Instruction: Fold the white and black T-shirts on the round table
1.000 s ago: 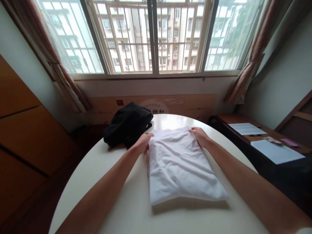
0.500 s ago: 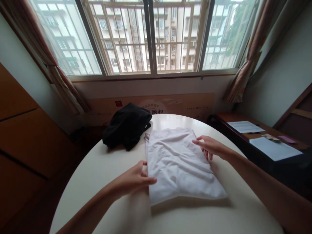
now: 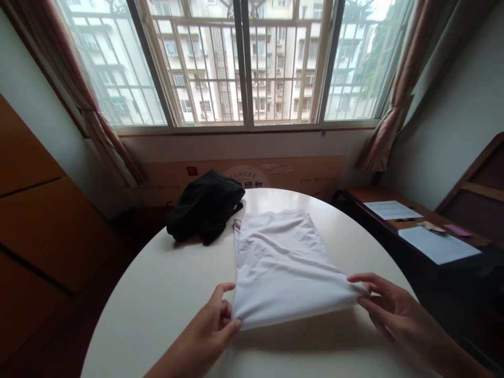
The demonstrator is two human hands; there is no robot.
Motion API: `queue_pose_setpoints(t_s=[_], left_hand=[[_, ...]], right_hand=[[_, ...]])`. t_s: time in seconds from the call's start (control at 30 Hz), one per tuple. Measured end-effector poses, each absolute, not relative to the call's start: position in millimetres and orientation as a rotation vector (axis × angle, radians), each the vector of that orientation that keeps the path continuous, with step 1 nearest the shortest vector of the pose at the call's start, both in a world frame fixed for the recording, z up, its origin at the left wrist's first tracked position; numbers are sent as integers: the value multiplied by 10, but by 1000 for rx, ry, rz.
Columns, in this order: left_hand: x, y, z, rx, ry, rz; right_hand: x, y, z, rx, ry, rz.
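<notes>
A folded white garment (image 3: 285, 268) lies on the round white table (image 3: 157, 299), creased across its middle. Its near edge is lifted a little off the tabletop and casts a shadow. At the near left corner, my left hand (image 3: 214, 325) pinches the cloth, thumb on top and fingers curled at the side. My right hand (image 3: 394, 307) grips the near right corner between thumb and fingers, pulling it into a point. Some fingertips are hidden behind the fabric.
A black bundle of cloth (image 3: 205, 207) sits at the table's far left. On the right, a low wooden table (image 3: 356, 195) bears white papers (image 3: 437, 244) and a pink slip (image 3: 457, 230). A barred window (image 3: 244, 68) with tied curtains (image 3: 100, 131) stands behind.
Both hands have moved toward me along the garment's sides to its near corners. The right hand went from the far right side to the near right corner, and now pulls it taut.
</notes>
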State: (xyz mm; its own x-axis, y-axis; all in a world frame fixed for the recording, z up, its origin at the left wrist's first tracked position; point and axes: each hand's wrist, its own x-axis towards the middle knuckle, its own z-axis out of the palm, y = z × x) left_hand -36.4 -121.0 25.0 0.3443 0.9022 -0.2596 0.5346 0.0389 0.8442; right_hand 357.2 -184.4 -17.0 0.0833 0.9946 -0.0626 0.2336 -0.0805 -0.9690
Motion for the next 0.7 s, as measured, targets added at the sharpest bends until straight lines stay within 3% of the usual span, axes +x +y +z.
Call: queue_pose_setpoints(t_s=[0.23, 0.33, 0.47, 0.6, 0.7], left_hand=[[-528, -1506, 141, 1812, 1433, 355], [-502, -1432, 283, 1965, 1519, 341], [-141, -1031, 547, 2366, 1539, 588], [435, -461, 461, 2690, 1188, 456], [628, -88, 178, 2664, 1302, 238]], right_hand=[[3814, -1936, -138, -1711, -1793, 818], [3773, -1760, -7, -1727, -1976, 497], [3332, -1232, 160, -1581, -2058, 59], [2715, -632, 137, -1619, -2357, 103], [2553, -280, 18, -1813, -2403, 237]])
